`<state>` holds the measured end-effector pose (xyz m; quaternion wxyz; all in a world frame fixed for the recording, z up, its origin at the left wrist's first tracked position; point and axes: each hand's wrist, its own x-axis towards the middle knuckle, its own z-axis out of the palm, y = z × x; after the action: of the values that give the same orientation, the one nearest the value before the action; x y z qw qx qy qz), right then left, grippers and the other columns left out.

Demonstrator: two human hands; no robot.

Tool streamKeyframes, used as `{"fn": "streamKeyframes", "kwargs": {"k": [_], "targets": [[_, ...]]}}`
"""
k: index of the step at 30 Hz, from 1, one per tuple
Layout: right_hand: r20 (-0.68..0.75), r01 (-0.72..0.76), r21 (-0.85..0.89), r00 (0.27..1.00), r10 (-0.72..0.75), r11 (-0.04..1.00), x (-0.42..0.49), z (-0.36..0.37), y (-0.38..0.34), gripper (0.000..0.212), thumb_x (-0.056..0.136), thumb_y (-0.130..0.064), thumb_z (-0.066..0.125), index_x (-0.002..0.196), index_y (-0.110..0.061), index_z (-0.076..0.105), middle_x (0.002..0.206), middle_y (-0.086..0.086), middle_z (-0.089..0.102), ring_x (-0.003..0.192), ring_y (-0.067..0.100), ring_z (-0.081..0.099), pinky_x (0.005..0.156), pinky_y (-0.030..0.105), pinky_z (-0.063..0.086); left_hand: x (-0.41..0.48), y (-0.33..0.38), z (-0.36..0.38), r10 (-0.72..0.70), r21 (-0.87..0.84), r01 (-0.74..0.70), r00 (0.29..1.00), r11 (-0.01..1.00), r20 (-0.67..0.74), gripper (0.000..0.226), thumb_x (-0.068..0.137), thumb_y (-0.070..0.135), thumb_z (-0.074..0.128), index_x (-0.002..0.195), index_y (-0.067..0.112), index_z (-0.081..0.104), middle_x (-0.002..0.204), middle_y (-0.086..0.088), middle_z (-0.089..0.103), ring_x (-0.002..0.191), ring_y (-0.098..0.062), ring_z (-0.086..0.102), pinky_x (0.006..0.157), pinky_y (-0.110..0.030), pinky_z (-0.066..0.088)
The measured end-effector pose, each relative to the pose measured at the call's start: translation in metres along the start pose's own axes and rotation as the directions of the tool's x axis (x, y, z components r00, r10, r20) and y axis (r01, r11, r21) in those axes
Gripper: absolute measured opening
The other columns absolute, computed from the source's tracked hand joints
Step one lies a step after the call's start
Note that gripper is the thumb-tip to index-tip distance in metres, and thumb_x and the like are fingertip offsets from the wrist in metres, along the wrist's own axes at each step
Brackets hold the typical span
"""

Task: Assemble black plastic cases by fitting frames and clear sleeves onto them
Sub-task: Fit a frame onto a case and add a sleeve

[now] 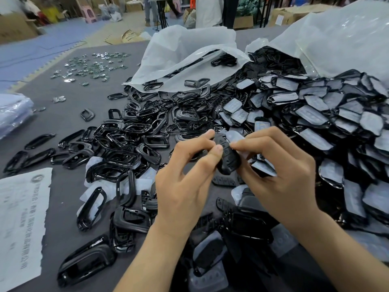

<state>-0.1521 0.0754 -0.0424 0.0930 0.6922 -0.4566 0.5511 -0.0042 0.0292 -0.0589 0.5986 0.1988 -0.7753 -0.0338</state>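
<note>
Left of the grip, loose black frames (pixel 126 131) are heaped on the grey table (pixel 69 123). By the left hand (pixel 185 182), thumb and forefinger curled, the upper end of a black case (pixel 229 163) is pinched and held clear of the table. The sleeve-fitting step is judged to be in hand: a clear sleeve (pixel 236 137) is nipped at the case's top by the right hand (pixel 282 178). Next, the sleeve likely must be drawn down while the case is steadied. Right of the grip, sleeved pieces (pixel 315 116) are piled.
</note>
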Motion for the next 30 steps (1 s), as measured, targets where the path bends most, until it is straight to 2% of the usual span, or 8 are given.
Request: {"fn": "streamKeyframes", "kwargs": {"k": [6,16,20,24,27,30], "targets": [[-0.006,0.006,0.003,1.000,-0.006,1.000,0.000,0.002,-0.002,0.008,0.083,0.003,0.068,0.092,0.004,0.068,0.085,0.009,0.062,0.076,0.014,0.059,0.072,0.020,0.051,0.001,0.000,0.000,0.003,0.010,-0.003,1.000,1.000,-0.015,0.008,0.093,0.000,0.060,0.099,0.005,0.059,0.106,-0.008,0.053,0.110,-0.023,0.063,0.089,-0.022,0.051],[0.031,-0.056,0.048,0.998,0.055,0.997,-0.002,0.003,-0.001,0.015,0.085,0.005,0.058,0.097,0.003,0.067,0.091,0.006,0.061,0.082,0.010,0.058,0.075,0.016,0.048,0.000,-0.001,0.001,-0.023,0.039,0.024,1.000,0.999,-0.012,0.005,0.095,0.004,0.059,0.098,0.007,0.059,0.111,-0.007,0.058,0.107,-0.016,0.062,0.090,-0.021,0.051],[0.009,-0.077,0.028,0.997,0.077,0.997,-0.001,0.002,0.000,0.019,0.090,0.005,0.055,0.103,0.000,0.067,0.091,0.007,0.061,0.080,0.012,0.058,0.070,0.021,0.048,0.001,-0.002,0.001,-0.018,0.058,0.019,1.000,0.998,-0.017,0.007,0.094,0.003,0.060,0.098,0.008,0.059,0.111,-0.005,0.057,0.108,-0.017,0.062,0.091,-0.023,0.051],[-0.060,-0.234,0.004,0.970,0.234,0.972,-0.001,0.001,0.004,0.025,0.092,-0.003,0.060,0.114,-0.013,0.054,0.087,-0.001,0.061,0.074,0.009,0.058,0.069,0.022,0.050,0.001,-0.004,0.000,-0.018,0.054,0.020,0.999,0.998,-0.037,0.007,0.094,0.002,0.060,0.098,0.008,0.060,0.110,-0.005,0.057,0.107,-0.018,0.063,0.090,-0.024,0.051],[-0.065,-0.263,-0.059,0.964,0.259,0.963,0.000,-0.001,0.010,0.013,0.090,-0.001,0.062,0.102,-0.006,0.060,0.083,0.000,0.062,0.074,0.011,0.059,0.069,0.025,0.050,0.000,-0.003,0.001,-0.005,0.052,0.008,0.999,0.999,-0.039,0.008,0.093,0.001,0.061,0.098,0.008,0.060,0.109,-0.005,0.057,0.107,-0.018,0.063,0.090,-0.023,0.050],[-0.047,-0.267,-0.076,0.963,0.264,0.961,0.001,-0.003,0.012,0.011,0.084,0.006,0.064,0.090,-0.004,0.066,0.085,0.003,0.063,0.076,0.011,0.058,0.071,0.018,0.049,0.000,-0.003,0.001,-0.002,0.051,0.003,1.000,0.999,-0.027,0.009,0.092,0.001,0.062,0.098,0.008,0.060,0.107,-0.004,0.059,0.105,-0.015,0.063,0.089,-0.020,0.050]]}}
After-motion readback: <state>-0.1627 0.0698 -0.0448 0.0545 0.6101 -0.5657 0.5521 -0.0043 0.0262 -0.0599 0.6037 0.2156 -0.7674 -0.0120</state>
